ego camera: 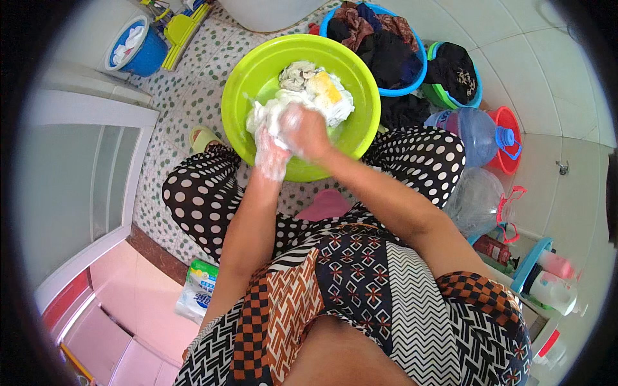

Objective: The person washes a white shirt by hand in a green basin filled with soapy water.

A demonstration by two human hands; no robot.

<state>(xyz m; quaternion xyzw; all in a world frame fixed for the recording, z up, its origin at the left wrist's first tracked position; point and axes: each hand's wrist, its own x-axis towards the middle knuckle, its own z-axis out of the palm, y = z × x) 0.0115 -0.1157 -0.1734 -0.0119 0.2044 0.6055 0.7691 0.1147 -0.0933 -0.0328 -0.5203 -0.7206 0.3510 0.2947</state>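
A lime-green plastic basin (pixel 236 87) stands between my knees. In it, my left hand (pixel 271 152), coated with suds, grips a soapy white cloth (pixel 289 99). Blurred by motion, my right hand (pixel 304 130) is closed on the same cloth, just right of the left. Beyond my hands, a yellow and white block, perhaps soap or a sponge (pixel 324 88), lies on the white fabric. A crumpled greyish cloth (pixel 295 75) lies beside it, towards the basin's far side.
Tubs of dark clothes (pixel 422 77) stand at the upper right. Large clear water bottles (pixel 470 198) and a red bucket (pixel 515 140) are on my right. A blue bucket (pixel 149 58) and a green dustpan (pixel 181 31) stand upper left, a glazed door (pixel 96 169) at left, a detergent bag (pixel 197 289) below.
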